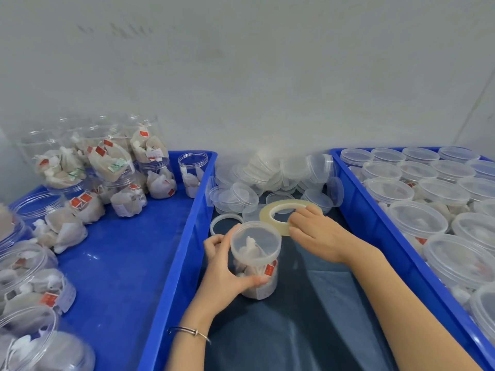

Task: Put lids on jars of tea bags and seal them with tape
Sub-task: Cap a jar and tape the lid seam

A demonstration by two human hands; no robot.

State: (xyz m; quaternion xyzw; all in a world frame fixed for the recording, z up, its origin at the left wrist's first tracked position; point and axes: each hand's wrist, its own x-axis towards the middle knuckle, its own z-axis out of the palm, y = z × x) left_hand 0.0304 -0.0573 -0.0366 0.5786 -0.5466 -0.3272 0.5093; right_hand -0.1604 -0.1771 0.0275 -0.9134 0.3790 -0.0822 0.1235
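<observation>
Head view looks down on 2 bare hands working over a dark cloth [308, 317] between 2 blue trays. Left hand [227, 274] grips a clear jar [257, 274] of tea bags, thumb curled across its front near a red tag, fingers wrapped round its far left side. That jar stands upright on the cloth with a translucent lid [255, 242] already on top. Right hand [316, 234] sits just right of the lid and holds a roll of tape [270, 210], its fingers curled over the roll's near right edge; whether the thumb is underneath cannot be told. Roll lies just behind the jar, tilted slightly, its near edge close to the lid's rim; whether they touch cannot be told.

Beyond both hands, a heap of loose lids [270, 175] lies against the wall, and 1 lid ring [225, 223] lies on the cloth just behind the left fingers. Left of the left hand, the left tray [120, 263] holds open jars [128, 194] of tea bags, some upright and some tipped on their sides. Right of the right arm, the right tray [380, 228] is packed with lidded jars [417, 220] standing close together. A thin bracelet [190, 332] circles the left wrist.
</observation>
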